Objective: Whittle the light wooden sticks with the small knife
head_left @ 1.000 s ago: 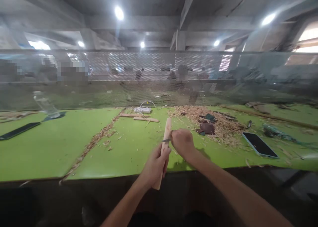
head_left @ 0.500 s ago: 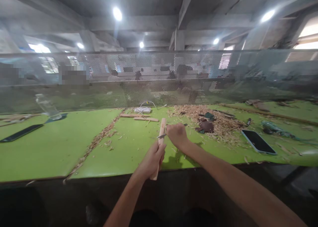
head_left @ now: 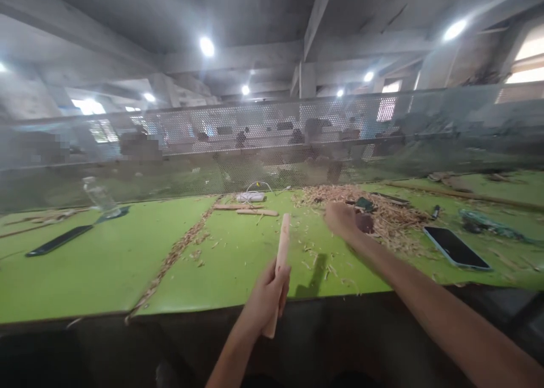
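Observation:
My left hand [head_left: 270, 297] is wrapped round the lower part of a pale wooden stick [head_left: 283, 241], which slants upward, its bottom end showing below my fist. Off to the right, apart from the stick, my right hand [head_left: 341, 221] is closed in a fist beside the wood shavings. The knife it held a moment earlier is hidden by the hand now, and no blade shows. Dark cloth scraps [head_left: 364, 222] lie just beyond my right wrist.
The green bench top [head_left: 204, 286] carries a shavings heap [head_left: 399, 224], two wooden sticks [head_left: 257, 212], a white power strip with cord [head_left: 250, 197], a phone [head_left: 457, 247], a dark flat device [head_left: 59, 241] and a clear bottle [head_left: 100, 196]. A mesh screen [head_left: 263, 173] stands behind.
My right hand has moved right, away from the stick, and the blade that lay against the wood is out of sight. My left hand keeps its hold. The view has shifted slightly.

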Tool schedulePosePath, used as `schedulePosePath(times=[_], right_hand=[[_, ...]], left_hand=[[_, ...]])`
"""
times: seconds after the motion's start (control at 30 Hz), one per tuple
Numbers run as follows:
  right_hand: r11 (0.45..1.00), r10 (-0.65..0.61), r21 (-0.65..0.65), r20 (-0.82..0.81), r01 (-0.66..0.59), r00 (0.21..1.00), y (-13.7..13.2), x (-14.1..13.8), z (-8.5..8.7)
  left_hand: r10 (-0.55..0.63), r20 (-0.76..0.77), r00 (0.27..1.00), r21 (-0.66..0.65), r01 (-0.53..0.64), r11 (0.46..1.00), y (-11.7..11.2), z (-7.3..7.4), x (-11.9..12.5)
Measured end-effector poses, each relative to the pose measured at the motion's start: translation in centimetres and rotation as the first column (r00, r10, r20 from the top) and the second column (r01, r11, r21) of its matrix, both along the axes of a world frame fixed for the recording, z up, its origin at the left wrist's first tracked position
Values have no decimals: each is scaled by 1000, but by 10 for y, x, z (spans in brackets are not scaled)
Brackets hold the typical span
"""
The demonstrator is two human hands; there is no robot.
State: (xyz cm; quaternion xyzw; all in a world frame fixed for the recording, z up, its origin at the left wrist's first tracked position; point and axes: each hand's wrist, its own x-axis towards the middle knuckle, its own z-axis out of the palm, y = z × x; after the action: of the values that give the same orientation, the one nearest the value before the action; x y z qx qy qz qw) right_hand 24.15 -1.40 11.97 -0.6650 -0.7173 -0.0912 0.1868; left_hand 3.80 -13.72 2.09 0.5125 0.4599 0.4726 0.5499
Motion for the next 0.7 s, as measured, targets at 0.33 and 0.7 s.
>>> schedulePosePath(times=[0.33,0.7], right_hand=[[966,243,-142,230,-215,942,-55,-73,-24],[973,211,-158,294,-171,932,-16,-92,-27]], left_hand=[[-77,260,963,1,79,997,12,3,9],[-132,254,958,-44,147,988,33,4,-17]])
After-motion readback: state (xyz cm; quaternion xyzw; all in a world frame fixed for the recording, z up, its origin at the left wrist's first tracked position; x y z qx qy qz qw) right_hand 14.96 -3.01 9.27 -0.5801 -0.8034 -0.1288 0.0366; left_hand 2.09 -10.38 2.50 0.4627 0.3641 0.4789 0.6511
